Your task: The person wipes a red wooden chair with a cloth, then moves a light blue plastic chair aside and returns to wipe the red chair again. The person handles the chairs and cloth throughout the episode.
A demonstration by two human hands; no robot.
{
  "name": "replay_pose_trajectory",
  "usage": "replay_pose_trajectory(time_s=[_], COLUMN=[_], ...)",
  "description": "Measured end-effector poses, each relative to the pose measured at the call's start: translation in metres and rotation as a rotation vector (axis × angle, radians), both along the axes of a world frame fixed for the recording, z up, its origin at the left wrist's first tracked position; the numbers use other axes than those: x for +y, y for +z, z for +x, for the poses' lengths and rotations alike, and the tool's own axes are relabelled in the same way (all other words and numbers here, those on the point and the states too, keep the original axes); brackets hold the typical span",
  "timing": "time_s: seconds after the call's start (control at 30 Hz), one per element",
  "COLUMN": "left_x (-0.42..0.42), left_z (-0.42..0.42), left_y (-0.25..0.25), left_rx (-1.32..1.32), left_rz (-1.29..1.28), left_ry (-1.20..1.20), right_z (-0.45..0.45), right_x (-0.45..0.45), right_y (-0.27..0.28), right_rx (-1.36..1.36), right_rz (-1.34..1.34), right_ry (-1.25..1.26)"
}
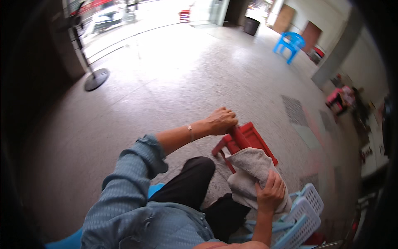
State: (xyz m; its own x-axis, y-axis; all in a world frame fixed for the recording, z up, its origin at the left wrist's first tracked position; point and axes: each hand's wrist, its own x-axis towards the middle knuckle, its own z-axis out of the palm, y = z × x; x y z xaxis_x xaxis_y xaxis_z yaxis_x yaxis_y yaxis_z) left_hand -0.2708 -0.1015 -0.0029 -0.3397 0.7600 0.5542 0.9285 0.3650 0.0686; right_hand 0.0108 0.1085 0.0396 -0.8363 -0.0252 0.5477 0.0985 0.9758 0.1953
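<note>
A red stool or small chair (256, 140) is in front of my knees, tilted. My left hand (221, 120) is closed around the end of one of its red bars. In my right hand (271, 190) is a light grey-beige cloth (252, 162), which lies against the lower end of that bar and hides part of it. The palm side of my right hand is hidden.
Light blue and white plastic folding stools (303, 214) stand close by my right side. A fan stand's round base (97, 79) is at the far left. Farther off are a blue plastic chair (289, 43), a black bin (251, 26) and a pink chair (335, 99).
</note>
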Motion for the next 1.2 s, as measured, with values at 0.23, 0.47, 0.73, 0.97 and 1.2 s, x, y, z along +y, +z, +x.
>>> replay_pose_trajectory(time_s=[0.23, 0.47, 0.73, 0.97, 1.2], left_x=[0.034, 0.047, 0.050, -0.015, -0.034], left_z=[0.057, 0.160, 0.192, 0.179, 0.172], left_y=[0.001, 0.011, 0.030, 0.050, 0.058], left_rx=[-0.032, -0.331, -1.248, -1.668, -1.676], left_rz=[0.121, 0.283, 0.444, -0.024, 0.137], left_ry=[0.133, -0.316, -0.626, -0.699, -0.781], right_z=[0.001, 0.000, 0.023, 0.056, 0.080], right_x=[0.083, 0.083, -0.029, -0.011, -0.009], right_y=[0.006, 0.008, 0.082, 0.065, 0.030], right_rx=[0.009, 0.357, 0.276, -0.337, -0.387], right_rz=[-0.160, -0.628, -0.884, -1.372, -1.474], right_ry=[0.061, 0.124, 0.337, 0.504, 0.535])
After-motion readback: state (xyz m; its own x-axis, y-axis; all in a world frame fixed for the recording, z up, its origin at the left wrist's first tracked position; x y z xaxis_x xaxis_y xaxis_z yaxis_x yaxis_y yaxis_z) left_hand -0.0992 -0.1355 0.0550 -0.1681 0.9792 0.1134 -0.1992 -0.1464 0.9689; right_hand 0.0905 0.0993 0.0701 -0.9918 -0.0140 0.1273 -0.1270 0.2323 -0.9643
